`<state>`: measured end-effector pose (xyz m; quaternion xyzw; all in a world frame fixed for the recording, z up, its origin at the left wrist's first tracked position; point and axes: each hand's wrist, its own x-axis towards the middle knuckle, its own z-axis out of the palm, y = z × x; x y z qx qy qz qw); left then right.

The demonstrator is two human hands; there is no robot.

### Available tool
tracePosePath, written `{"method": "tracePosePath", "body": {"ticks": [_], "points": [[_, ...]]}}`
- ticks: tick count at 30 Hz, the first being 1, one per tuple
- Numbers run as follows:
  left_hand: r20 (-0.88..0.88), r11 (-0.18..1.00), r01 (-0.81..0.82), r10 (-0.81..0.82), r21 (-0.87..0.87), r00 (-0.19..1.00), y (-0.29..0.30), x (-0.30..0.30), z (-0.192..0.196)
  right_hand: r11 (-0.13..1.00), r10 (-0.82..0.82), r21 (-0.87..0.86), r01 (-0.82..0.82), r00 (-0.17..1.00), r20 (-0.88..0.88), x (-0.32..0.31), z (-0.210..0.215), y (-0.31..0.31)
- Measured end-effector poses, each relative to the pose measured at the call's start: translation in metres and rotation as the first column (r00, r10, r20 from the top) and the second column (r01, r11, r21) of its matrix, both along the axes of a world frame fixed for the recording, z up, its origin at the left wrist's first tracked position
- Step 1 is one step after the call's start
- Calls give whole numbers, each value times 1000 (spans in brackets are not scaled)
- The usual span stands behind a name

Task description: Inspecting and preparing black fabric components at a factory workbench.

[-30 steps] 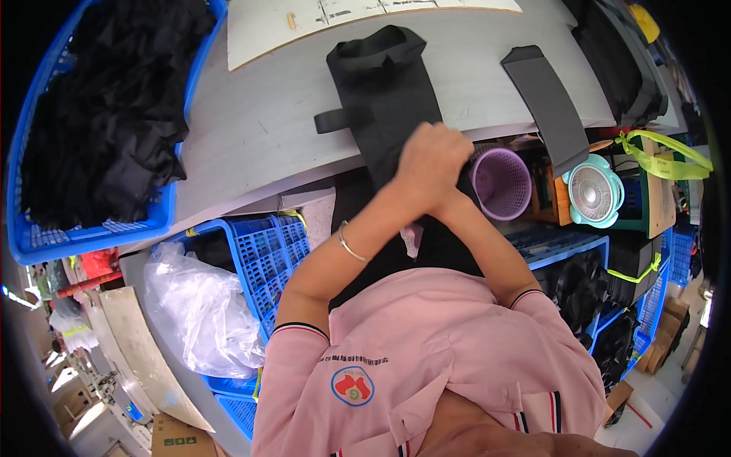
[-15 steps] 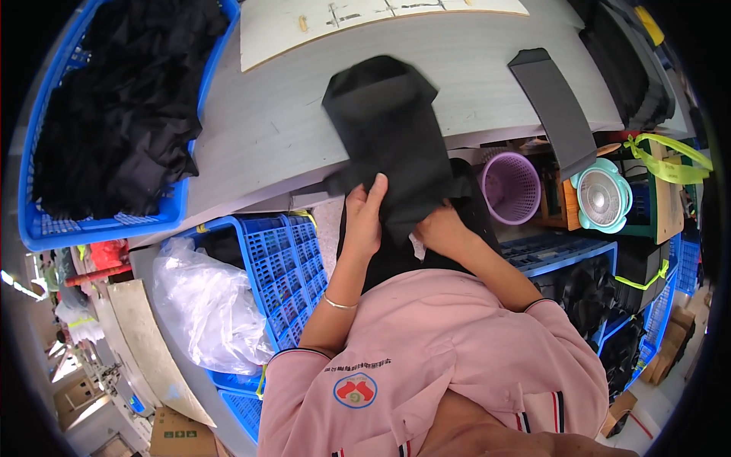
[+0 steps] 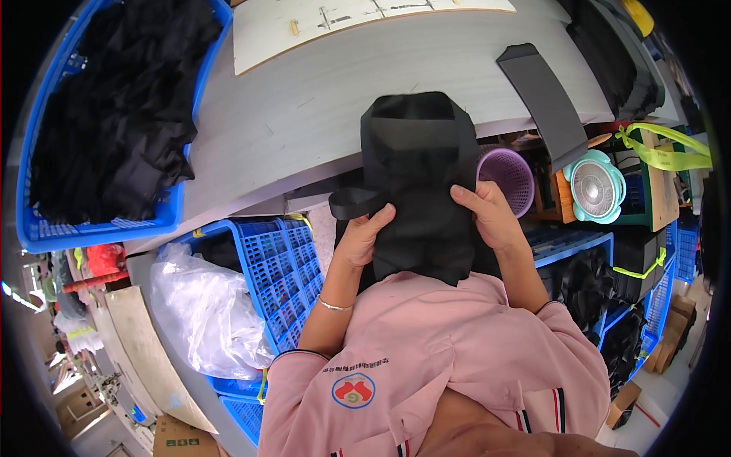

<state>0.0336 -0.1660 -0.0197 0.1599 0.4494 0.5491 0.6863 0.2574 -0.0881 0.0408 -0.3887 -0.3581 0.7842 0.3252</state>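
Observation:
A black fabric piece (image 3: 421,186), shaped like a sleeve or cover with angled top corners, hangs over my lap with its far end toward the table edge. My left hand (image 3: 367,232) grips its left side, thumb on top and fingers hidden underneath. On the opposite side my right hand (image 3: 487,213) holds it the same way. A black strap loop (image 3: 354,203) sticks out to the left, just above my left hand. The cloth's lower end reaches my pink shirt.
On the grey table (image 3: 297,114) lie a flat dark panel (image 3: 542,107) and a white board (image 3: 343,30). A blue crate (image 3: 183,206) of black cloth stands left. Below are a purple basket (image 3: 506,183), a small turquoise fan (image 3: 597,187) and a plastic-bag-filled crate (image 3: 293,266).
The fabric piece has come nearer my body and turned straighter. My right hand has moved up from its lower end to its right side. My left hand has shifted slightly down.

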Motion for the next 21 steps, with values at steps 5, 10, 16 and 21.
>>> {"method": "tracePosePath", "body": {"ticks": [5,10,16,21], "points": [[336,996,70,-47,-57,941,1,3,7,983,-73,-179,46,986,-148,-14,-26,-9],[-48,998,-35,38,60,998,12,16,18,957,-189,257,137,964,189,-14,-36,-9],[-285,980,49,8,192,958,25,3,14,845,-287,528,80,902,322,12,-10,6],[-513,937,220,-52,273,857,26,-8,15,564,-499,808,169,850,170,37,31,40]]}}
